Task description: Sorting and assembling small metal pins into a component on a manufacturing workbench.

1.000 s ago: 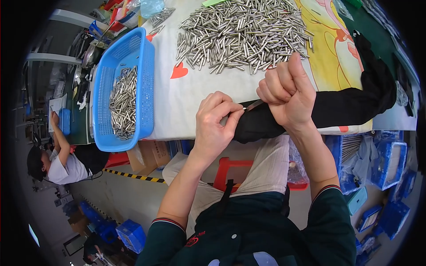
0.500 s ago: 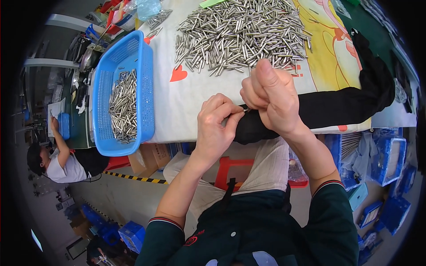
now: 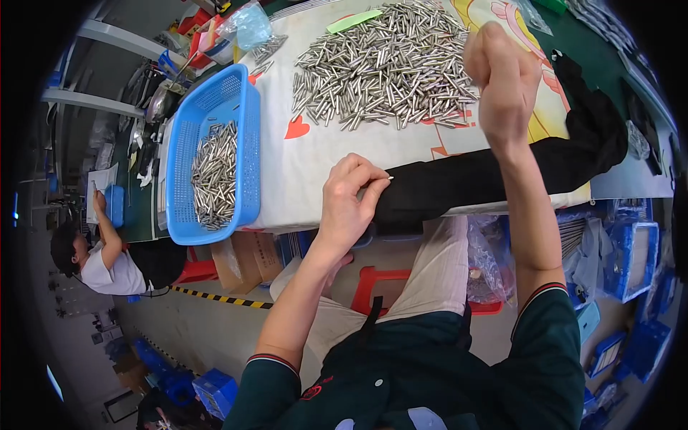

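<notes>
My left hand (image 3: 351, 190) is over the table's front edge, thumb and forefinger pinched on a small metal pin; only its bright tip shows. Beside those fingertips begins a long black cloth (image 3: 459, 179), which lies along the edge to the right. My right hand (image 3: 505, 82) is raised as a closed fist, thumb uppermost, at the right side of a big heap of silver metal pins (image 3: 387, 68). Motion softens its outline, and whatever its fingers close on is hidden. Left of the heap stands a blue perforated basket (image 3: 249, 154) with more pins (image 3: 215, 175) inside.
A green strip (image 3: 354, 21) lies on the heap's far side. Plastic bags (image 3: 251, 29) and bins crowd the far left. Below the table are a red stool (image 3: 365, 287), a cardboard box (image 3: 251, 261) and blue crates (image 3: 634, 258). Another person (image 3: 107, 269) works at the left.
My right hand has lifted away from the left fingertips, up and to the right. The left hand keeps its pinch beside the cloth. The whole view has shifted slightly.
</notes>
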